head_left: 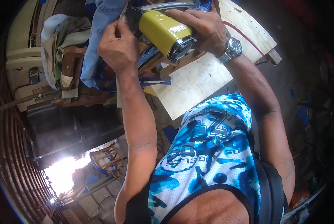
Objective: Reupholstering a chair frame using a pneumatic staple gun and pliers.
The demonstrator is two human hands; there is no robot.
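A yellow-green staple gun (pixel 159 31) with a black end cap sits in my right hand (pixel 206 31), at the top of the head view. The fingers of that hand are wrapped over its far side, and a metal rail runs along its far edge. My left hand (pixel 120 46) is closed in a pinch just left of the tool's nose. Between thumb and finger it grips the edge of light blue fabric (pixel 109 11), which hangs down on the left side of a wooden frame (pixel 165 65). The nose itself is partly hidden.
A pale board (pixel 196 84) lies beneath the frame, and a red hose (pixel 245 35) crosses it at right. Folded cloths (pixel 68 35) hang over a wooden piece at left. Farther off stands a wooden chair frame (pixel 107 158) near a bright opening.
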